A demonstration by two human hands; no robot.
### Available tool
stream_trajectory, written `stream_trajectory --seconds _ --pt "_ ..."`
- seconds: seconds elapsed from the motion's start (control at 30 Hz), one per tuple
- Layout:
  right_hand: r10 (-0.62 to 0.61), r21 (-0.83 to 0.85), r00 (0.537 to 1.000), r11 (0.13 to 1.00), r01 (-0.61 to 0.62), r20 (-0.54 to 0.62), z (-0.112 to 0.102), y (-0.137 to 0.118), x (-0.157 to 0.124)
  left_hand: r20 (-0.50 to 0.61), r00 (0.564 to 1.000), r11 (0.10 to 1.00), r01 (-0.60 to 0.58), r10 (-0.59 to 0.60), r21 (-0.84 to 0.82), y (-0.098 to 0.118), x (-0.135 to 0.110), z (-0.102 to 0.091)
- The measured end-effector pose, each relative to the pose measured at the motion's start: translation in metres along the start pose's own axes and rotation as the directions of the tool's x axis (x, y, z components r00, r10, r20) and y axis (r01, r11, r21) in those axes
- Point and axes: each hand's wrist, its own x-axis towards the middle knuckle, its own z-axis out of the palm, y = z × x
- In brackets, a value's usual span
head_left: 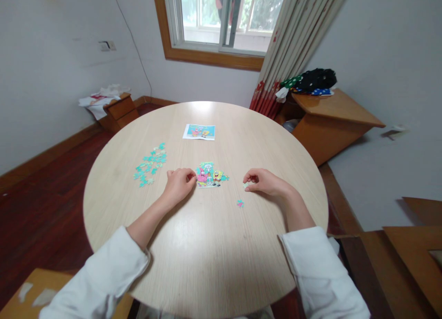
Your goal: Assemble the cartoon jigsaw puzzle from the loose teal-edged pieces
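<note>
A partly assembled jigsaw puzzle [209, 176] with pink and yellow cartoon figures lies flat in the middle of the table. At its left edge is my left hand [179, 184], closed with thumb and fingertips together; what they hold, if anything, is hidden. To the right of the puzzle and apart from it, my right hand [265, 182] pinches a pale puzzle piece [246, 185] close to the tabletop. A loose pink and teal puzzle piece [240, 203] rests just below that hand. Loose teal puzzle pieces [150, 165] are scattered beyond my left hand.
A printed reference picture [200, 132] lies on the round wooden table [214, 259] beyond the puzzle. A wooden cabinet [331, 112] with clothes on it stands at the right, near a curtain [297, 33]. A small drawer unit [121, 112] stands at the back left.
</note>
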Motion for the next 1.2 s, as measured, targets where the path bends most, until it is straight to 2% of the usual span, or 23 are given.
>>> stream_trajectory --seconds 0.2,0.5,0.8,1.0,1.2 --pt "0.008 -0.011 1.0 1.0 -0.008 0.013 0.0 0.0 0.001 0.012 1.0 1.0 0.006 -0.006 0.014 0.001 0.0 -0.001" --pt "0.016 0.067 1.0 0.998 -0.017 0.012 0.006 -0.011 0.0 0.026 1.0 1.0 0.007 -0.007 0.008 0.003 -0.001 -0.001" --pt "-0.016 0.032 0.989 0.999 0.021 -0.149 0.01 -0.011 0.003 0.014 1.0 1.0 0.002 -0.002 0.009 0.003 -0.001 -0.001" --pt "-0.101 0.009 0.933 0.994 0.111 -0.346 0.017 -0.01 0.008 -0.004 1.0 1.0 0.007 -0.007 0.005 0.005 -0.002 -0.002" --pt "-0.143 -0.03 0.895 0.989 0.144 -0.423 0.021 -0.007 0.013 -0.015 1.0 1.0 0.001 -0.001 0.002 0.003 -0.001 -0.001"
